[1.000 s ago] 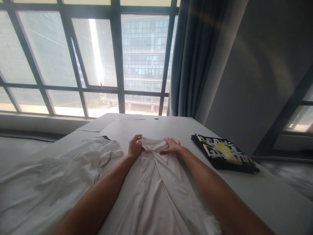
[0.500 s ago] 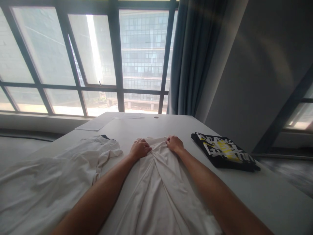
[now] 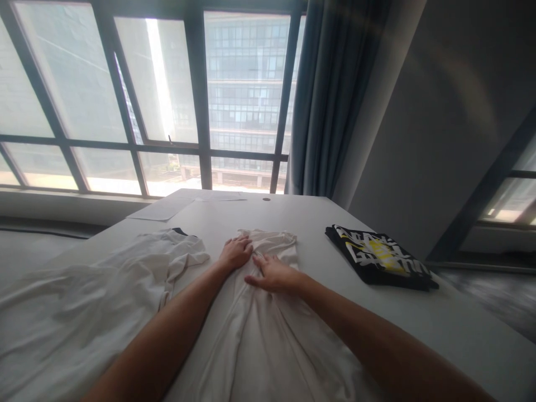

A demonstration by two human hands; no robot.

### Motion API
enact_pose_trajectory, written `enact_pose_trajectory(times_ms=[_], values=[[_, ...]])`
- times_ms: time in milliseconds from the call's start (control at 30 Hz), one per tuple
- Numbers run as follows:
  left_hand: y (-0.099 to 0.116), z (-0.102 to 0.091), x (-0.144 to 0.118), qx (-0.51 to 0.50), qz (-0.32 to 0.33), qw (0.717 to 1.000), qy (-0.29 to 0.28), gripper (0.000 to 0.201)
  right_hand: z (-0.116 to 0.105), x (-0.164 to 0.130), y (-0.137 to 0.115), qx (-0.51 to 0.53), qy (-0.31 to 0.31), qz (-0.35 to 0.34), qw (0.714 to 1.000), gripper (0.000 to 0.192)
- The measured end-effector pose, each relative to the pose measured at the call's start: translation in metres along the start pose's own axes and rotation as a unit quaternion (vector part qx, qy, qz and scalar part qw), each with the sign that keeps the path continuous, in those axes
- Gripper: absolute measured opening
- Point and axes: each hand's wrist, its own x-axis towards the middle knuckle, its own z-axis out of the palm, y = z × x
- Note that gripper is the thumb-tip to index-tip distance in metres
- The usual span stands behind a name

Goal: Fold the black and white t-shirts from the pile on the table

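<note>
From my remote seat I take the white surface [image 3: 419, 329] as the frame, and the cream garment [image 3: 259, 335] lying down its middle as my landmark. Left of the garment sprawls a second, rumpled white garment [image 3: 84, 301]. Right of it, well apart, sits a folded black shirt with yellow and white print [image 3: 379, 257]. Beyond its far end lie a few sheets of paper [image 3: 167, 207], and behind those the window [image 3: 167, 100] and blue curtain [image 3: 330, 95].

The cream garment's long axis runs straight away from me, near end under my forearms, bunched far end [image 3: 272, 240] just past both hands. My left hand [image 3: 235, 252] rests on the cloth's left side near that far end, fingers curled loosely down onto the fabric; I cannot tell whether it pinches a fold. My right hand [image 3: 272, 273] lies flat, fingers spread and pointing leftward across the centre fold, pressing and holding nothing. The left hand is nearer the bunched end; the right sits slightly closer to me.
</note>
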Motion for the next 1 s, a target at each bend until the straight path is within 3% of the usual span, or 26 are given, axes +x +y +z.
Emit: enact_pose_trajectory(times_ms=[133,267,467,533,633,800,1000], values=[[-0.012,0.001,0.008,-0.113,-0.039,0.992,0.032,0.045,0.008,-0.008,-0.009,-0.022,-0.038,0.026,0.999,0.089],[-0.023,-0.001,0.013,-0.210,-0.077,0.971,0.080,0.048,0.003,0.031,0.015,-0.029,-0.014,0.048,0.998,0.084],[-0.026,-0.001,0.014,-0.215,-0.061,0.974,0.032,0.051,-0.012,0.104,0.063,-0.044,0.025,0.038,0.998,0.079],[-0.025,-0.002,0.013,-0.205,-0.057,0.977,0.018,0.052,-0.018,0.118,0.067,-0.071,0.046,0.032,0.996,0.074],[-0.025,-0.003,0.009,-0.191,-0.039,0.981,-0.002,0.053,-0.021,0.124,0.055,-0.131,0.078,0.078,0.985,0.064],[-0.024,-0.005,0.003,-0.166,0.003,0.986,-0.015,0.051,-0.010,0.085,0.044,-0.092,0.082,0.101,0.987,0.066],[-0.015,-0.014,-0.012,-0.211,-0.031,0.977,-0.022,0.057,0.001,-0.020,0.100,-0.034,0.106,0.170,0.979,0.070]])
